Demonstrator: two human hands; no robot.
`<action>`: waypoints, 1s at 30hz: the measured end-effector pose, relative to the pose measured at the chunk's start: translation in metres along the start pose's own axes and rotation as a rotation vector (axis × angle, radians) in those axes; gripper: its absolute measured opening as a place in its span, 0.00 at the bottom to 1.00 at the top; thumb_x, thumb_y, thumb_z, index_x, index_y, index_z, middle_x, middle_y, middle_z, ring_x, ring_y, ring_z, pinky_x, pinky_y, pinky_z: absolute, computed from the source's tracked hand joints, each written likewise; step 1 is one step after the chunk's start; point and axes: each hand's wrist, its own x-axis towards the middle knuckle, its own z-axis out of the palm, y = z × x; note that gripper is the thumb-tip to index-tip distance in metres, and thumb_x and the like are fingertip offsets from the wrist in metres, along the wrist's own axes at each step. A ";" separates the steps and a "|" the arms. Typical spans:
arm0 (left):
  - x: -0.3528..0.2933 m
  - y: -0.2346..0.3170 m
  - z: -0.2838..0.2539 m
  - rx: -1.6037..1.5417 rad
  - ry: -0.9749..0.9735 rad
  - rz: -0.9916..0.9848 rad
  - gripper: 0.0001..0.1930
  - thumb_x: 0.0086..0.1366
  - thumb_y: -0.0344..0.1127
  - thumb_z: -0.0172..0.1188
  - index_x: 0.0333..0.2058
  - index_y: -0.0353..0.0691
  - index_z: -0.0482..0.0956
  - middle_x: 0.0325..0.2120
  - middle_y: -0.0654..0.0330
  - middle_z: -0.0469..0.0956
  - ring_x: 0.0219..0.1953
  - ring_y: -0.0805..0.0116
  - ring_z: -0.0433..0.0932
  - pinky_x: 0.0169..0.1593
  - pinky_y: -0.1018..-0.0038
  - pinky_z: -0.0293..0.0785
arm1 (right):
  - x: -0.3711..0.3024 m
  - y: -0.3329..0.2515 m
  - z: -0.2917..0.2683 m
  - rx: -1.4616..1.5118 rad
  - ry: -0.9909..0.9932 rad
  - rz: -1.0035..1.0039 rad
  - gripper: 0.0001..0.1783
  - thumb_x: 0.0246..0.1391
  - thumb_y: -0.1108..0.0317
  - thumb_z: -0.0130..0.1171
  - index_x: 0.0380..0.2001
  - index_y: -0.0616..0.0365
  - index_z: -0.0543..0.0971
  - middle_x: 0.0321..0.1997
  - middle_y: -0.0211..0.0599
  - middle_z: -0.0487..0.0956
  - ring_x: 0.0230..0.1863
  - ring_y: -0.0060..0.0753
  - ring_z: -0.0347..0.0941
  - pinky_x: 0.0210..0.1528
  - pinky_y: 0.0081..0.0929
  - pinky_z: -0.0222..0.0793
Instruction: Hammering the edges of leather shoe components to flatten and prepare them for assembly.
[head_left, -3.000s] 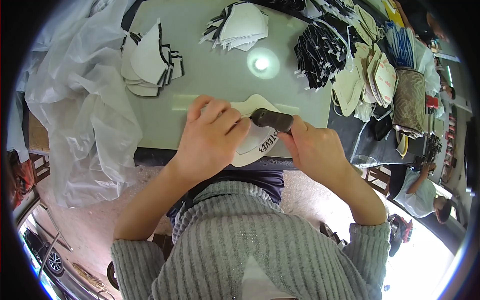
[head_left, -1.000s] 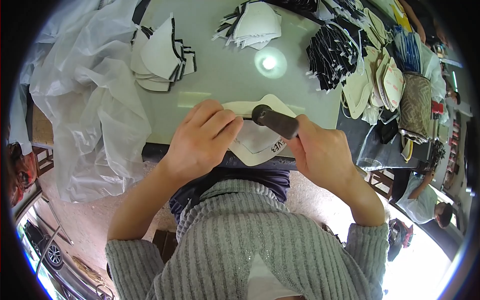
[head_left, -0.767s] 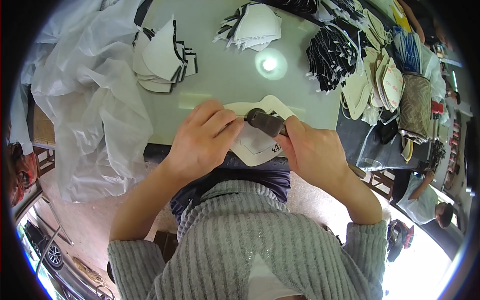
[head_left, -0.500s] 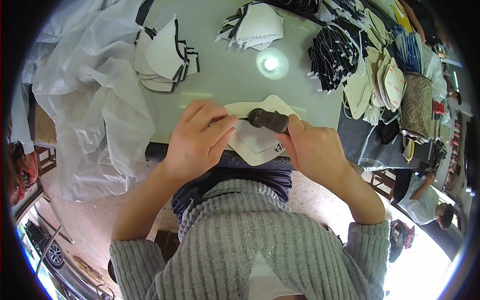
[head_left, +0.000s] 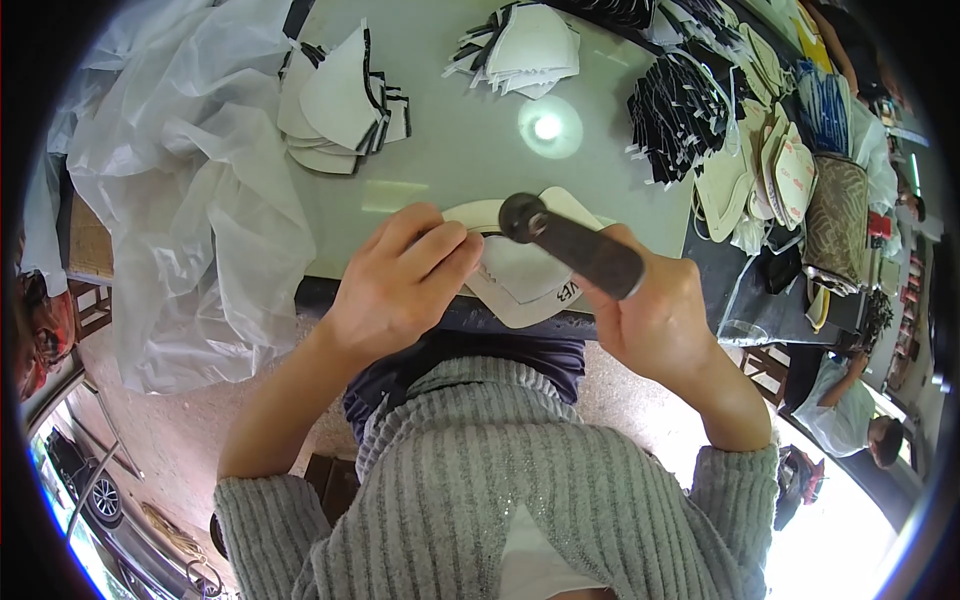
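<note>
Fingers of the left hand are bunching on one layered white-and-cream piece at the frame's centre; whether they are pinching it, I cannot tell. The right hand is gripping one dark hammer, its head apparently hovering over the piece. Striking well is likely calling for a flat face and left fingertips kept clear. One black-edged stack is lying upper left, one white stack upper centre, one black bundle upper right.
</note>
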 end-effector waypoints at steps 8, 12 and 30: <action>-0.002 0.001 0.000 -0.001 0.003 -0.018 0.11 0.53 0.28 0.65 0.37 0.33 0.81 0.37 0.60 0.76 0.41 0.59 0.76 0.41 0.67 0.77 | 0.001 -0.004 0.007 -0.067 -0.112 0.050 0.19 0.63 0.55 0.56 0.28 0.59 0.68 0.18 0.39 0.74 0.16 0.43 0.74 0.17 0.35 0.68; -0.003 0.002 0.001 -0.004 -0.014 -0.036 0.11 0.54 0.29 0.65 0.37 0.34 0.82 0.37 0.60 0.76 0.41 0.59 0.76 0.42 0.67 0.77 | 0.003 -0.002 0.008 -0.134 -0.206 0.072 0.19 0.62 0.56 0.58 0.28 0.59 0.68 0.17 0.37 0.73 0.14 0.42 0.72 0.16 0.35 0.67; -0.001 -0.002 0.001 -0.048 0.038 -0.004 0.11 0.49 0.27 0.68 0.33 0.34 0.81 0.36 0.61 0.76 0.38 0.59 0.76 0.41 0.68 0.77 | 0.015 0.003 0.009 -0.119 -0.242 0.029 0.20 0.64 0.53 0.54 0.28 0.58 0.68 0.18 0.37 0.74 0.17 0.43 0.75 0.17 0.37 0.68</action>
